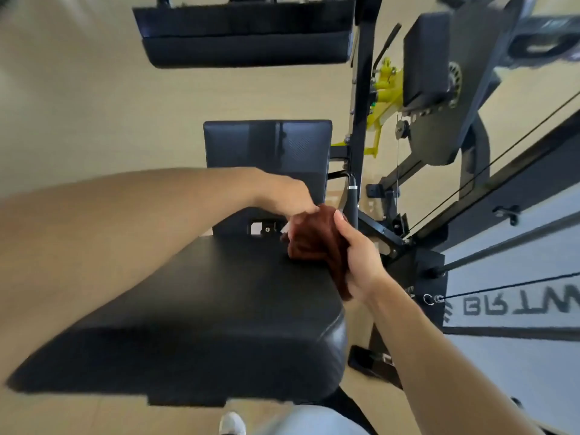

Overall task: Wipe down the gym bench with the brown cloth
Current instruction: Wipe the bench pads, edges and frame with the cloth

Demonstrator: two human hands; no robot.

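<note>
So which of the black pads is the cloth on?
The nearest, largest pad, the seat. The brown cloth rests on its far right corner, held by both hands. The upright pad behind and the top pad are untouched.

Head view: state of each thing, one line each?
brown cloth: bunched, held by both hands at the seat pad's far right corner
left hand: grips the cloth's far end
right hand: grips the cloth's right side, thumb on top
seat pad: flat, cloth resting on its far right edge
back pad: bare, untouched
</note>
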